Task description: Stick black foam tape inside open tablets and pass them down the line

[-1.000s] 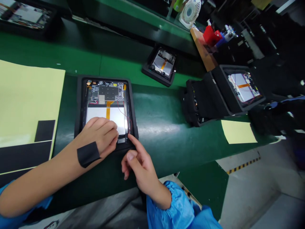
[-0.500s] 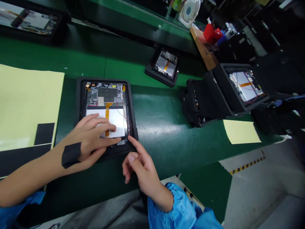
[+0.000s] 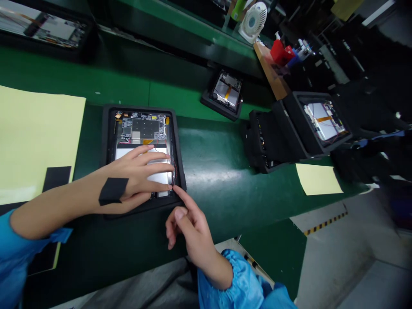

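Left hand (image 3: 137, 174) slid right | spread on open tablet (image 3: 143, 128) | right hand (image 3: 188, 223) fingertip touching edge (image 3: 177, 189)

A stretch of green table (image 3: 209, 150) gives passage right of the black tray (image 3: 107, 159), from the right hand (image 3: 189, 227) toward black tablet housings (image 3: 273, 141) that block the way farther right. A second tray (image 3: 222, 95) stands beyond. The left hand (image 3: 138, 171) covers the tray's near half, its forearm (image 3: 64, 199) lying across the table's left side.
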### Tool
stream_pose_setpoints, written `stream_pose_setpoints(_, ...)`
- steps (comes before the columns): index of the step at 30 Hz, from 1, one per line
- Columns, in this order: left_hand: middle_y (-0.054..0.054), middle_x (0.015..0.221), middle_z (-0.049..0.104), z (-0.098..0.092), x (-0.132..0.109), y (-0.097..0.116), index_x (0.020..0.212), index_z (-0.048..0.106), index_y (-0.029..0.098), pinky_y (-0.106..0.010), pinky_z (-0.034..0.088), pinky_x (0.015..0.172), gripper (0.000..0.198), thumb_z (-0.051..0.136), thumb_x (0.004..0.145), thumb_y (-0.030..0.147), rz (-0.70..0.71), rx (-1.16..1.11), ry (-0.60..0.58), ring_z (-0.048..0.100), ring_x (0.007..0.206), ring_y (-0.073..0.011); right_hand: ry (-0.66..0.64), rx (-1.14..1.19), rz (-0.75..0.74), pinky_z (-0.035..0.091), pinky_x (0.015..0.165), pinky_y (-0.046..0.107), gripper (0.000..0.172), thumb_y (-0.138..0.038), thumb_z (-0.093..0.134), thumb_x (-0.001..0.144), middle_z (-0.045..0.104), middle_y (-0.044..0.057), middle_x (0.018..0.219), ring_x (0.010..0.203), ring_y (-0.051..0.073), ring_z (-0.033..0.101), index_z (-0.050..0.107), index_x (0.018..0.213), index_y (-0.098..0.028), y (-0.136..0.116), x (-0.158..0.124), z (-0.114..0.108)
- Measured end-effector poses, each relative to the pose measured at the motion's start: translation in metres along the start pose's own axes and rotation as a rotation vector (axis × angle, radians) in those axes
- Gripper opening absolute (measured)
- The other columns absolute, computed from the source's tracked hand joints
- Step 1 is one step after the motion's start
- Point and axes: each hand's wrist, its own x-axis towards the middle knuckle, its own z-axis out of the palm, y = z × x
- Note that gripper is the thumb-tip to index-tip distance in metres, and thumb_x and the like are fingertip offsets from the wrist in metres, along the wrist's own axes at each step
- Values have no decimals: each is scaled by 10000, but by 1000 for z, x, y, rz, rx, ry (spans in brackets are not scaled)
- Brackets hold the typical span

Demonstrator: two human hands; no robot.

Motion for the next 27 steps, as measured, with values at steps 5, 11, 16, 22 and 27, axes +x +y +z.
stream_pose_setpoints(5, -45, 1354, 646, -5, 5, -4, 1223, 726, 359, -594, 300, 1258, 443, 461, 920, 174, 92, 61, -48, 505, 1376, -308, 121, -181, -69, 419, 481, 230, 678, -542, 566, 1021, 565, -66, 650, 467, 97, 462, 430, 1580, -182, -13, 5, -3)
stream_pose_setpoints(11, -51, 1261, 672, -2, 1, 0, 1208, 720, 347, -563, 310, 1261, 403, 479, 920, 202, 91, 99, -63, 519, 1343, -286, 65, -1000, -324, 386, 660, 280, 312, -267, 752, 922, 591, -25, 742, 672, 133, 519, 754, 1225, -193, -73, 61, -14)
stream_pose_setpoints(16, -63, 1279, 644, 1, -3, -2, 1261, 712, 376, -554, 334, 1244, 444, 451, 957, 185, 69, 124, -35, 538, 1314, -271, -227, -1107, -373, 379, 699, 270, 64, -191, 757, 927, 656, -22, 764, 692, 123, 553, 785, 871, -196, -104, 100, -19)
stream_pose_setpoints(22, -57, 1069, 678, 4, -3, -4, 1255, 708, 319, -493, 469, 1082, 421, 450, 952, 182, 155, 133, 15, 606, 1039, -269, -326, -1077, -314, 396, 689, 246, 119, -93, 701, 939, 715, -22, 768, 675, 108, 579, 779, 882, -163, -110, 119, -24)
stream_pose_setpoints(27, -67, 1093, 689, 5, -5, -2, 1293, 679, 286, -484, 455, 1057, 449, 416, 956, 148, 180, 197, -7, 589, 1092, -284, -298, -1226, -493, 428, 769, 255, 126, -96, 664, 959, 700, 8, 912, 828, 139, 610, 750, 918, -178, -104, 119, -19)
